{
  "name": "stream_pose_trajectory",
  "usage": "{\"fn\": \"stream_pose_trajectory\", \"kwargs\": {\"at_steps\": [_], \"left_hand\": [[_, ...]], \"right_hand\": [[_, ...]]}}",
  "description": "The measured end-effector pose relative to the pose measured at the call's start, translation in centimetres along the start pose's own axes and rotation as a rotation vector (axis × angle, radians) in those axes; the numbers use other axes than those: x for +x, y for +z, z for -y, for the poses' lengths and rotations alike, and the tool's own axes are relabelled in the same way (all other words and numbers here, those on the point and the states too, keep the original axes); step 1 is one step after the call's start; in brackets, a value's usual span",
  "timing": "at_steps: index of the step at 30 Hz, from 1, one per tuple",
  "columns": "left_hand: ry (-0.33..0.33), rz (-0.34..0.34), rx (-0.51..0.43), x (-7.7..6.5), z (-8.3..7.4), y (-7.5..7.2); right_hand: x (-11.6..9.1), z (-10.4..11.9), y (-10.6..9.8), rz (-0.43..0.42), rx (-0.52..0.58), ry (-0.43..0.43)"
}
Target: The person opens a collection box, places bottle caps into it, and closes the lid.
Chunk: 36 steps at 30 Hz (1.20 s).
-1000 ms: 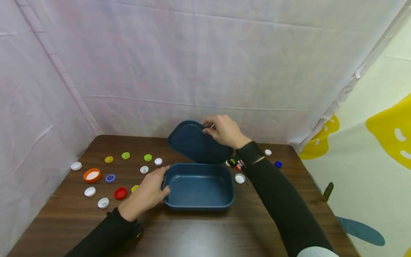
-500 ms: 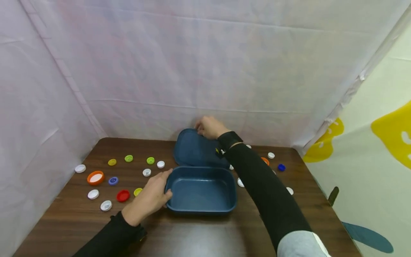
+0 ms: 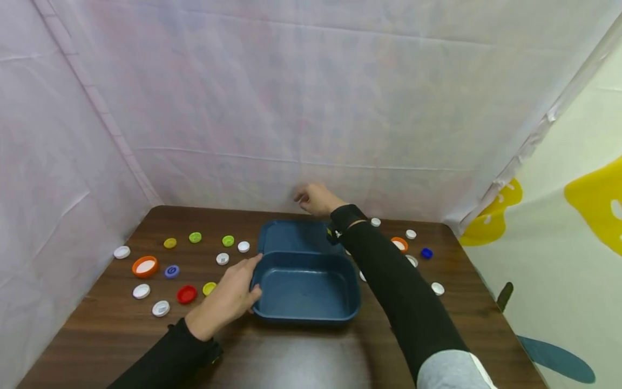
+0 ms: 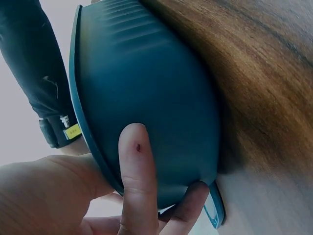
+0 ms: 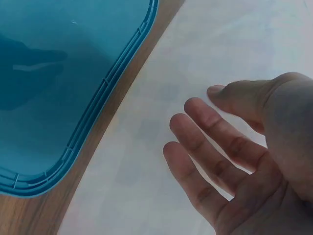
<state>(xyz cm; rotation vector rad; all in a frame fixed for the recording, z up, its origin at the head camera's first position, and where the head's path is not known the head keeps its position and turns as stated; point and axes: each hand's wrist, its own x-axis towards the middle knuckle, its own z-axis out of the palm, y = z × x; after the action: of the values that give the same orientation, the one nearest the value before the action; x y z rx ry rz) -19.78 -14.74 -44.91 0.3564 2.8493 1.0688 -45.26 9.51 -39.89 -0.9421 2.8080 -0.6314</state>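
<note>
A dark blue rectangular box (image 3: pixel 306 292) stands without its cover near the middle of the table. My left hand (image 3: pixel 228 297) holds its left side, fingers against the outer wall and thumb at the rim; the left wrist view shows fingertips (image 4: pixel 137 152) on that wall. Behind the box, its matching lid (image 3: pixel 296 236) lies flat. The right wrist view shows the lid's ridged edge (image 5: pixel 105 88), apart from my right hand (image 5: pixel 230 166). That hand's fingers are loosely bent, with nothing between them, over the table's back edge.
Several bottle caps lie left of the box, including an orange one (image 3: pixel 145 266), a red one (image 3: pixel 187 294) and a purple-blue one (image 3: pixel 171 271). More caps lie right, among them a blue one (image 3: pixel 426 253). A white cloth wall (image 3: pixel 301 108) rises behind the table.
The lid, earlier tilted up in my right hand, has gone down flat behind the box. My right hand has let go of it. My left hand stays at the box.
</note>
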Motion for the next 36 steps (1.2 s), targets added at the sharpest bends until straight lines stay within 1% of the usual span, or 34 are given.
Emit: {"fn": "stream_pose_trajectory", "kwargs": {"at_steps": [2,6,10,15,19,23,26,29,32,36], "left_hand": [[0.008,-0.006,0.008,0.1,0.0,-0.1],[0.011,-0.008,0.007,0.1,0.0,-0.1],[-0.001,0.006,-0.003,0.2,-0.1,0.0],[0.001,0.008,0.005,0.3,0.0,0.0],[0.021,-0.004,0.015,0.4,0.1,0.0],[0.038,-0.018,0.031,0.5,0.3,-0.1],[0.034,-0.016,0.044,0.6,0.4,-0.2],[0.016,-0.008,0.049,0.6,0.4,-0.4],[0.002,-0.004,0.053,0.4,0.5,-0.4],[-0.006,-0.001,0.057,0.2,0.5,-0.5]], "right_hand": [[-1.2,1.2,-0.7,0.005,-0.003,0.017],[-2.4,1.4,-1.1,-0.018,0.002,0.016],[-3.8,1.7,-1.6,-0.043,0.014,0.011],[-5.7,2.3,-2.4,-0.074,0.007,-0.037],[-7.6,2.9,-3.2,-0.108,-0.003,-0.081],[-9.6,3.3,-3.8,-0.146,-0.012,-0.105],[-11.3,3.1,-3.9,-0.172,-0.012,-0.102],[-13.2,2.5,-3.7,-0.197,-0.003,-0.081],[-15.1,1.5,-3.1,-0.227,-0.014,-0.052],[-17.7,-0.1,-2.0,-0.264,-0.058,-0.014]]}}
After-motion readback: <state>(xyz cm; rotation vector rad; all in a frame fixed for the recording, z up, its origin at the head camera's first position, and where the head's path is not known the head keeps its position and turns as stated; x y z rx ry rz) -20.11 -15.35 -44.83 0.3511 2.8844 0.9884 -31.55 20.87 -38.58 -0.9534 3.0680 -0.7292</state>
